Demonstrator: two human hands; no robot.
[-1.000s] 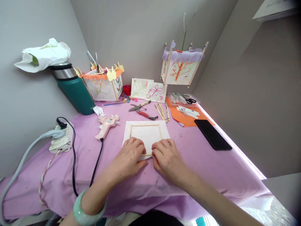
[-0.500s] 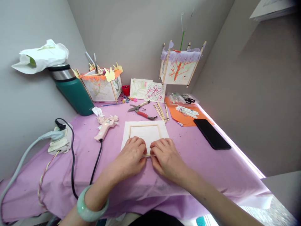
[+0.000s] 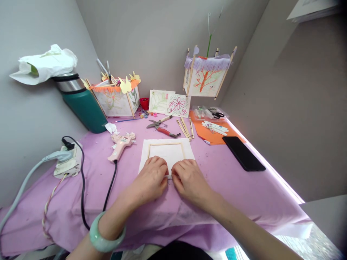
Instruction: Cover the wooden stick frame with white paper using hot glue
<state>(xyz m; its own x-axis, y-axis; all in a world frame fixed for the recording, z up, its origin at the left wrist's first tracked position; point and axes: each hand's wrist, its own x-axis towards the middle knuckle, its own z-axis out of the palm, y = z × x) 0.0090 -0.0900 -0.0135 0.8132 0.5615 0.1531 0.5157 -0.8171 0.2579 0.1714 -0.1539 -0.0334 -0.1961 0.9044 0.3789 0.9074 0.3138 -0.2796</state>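
Left behind the wooden frame (image 3: 166,143), a paper box (image 3: 116,101) holds brushes (image 3: 103,69). Right behind the frame, a clear bag (image 3: 208,112) holds scissors (image 3: 218,115). Left hand (image 3: 150,180) and right hand (image 3: 189,180), fingers curled, pinch the frame's near strip.

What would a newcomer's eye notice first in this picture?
At the centre, the left hand and right hand press the near edge of a wooden frame. A painted paper lantern stands out at the back, and a pink glue gun lies left of the frame.
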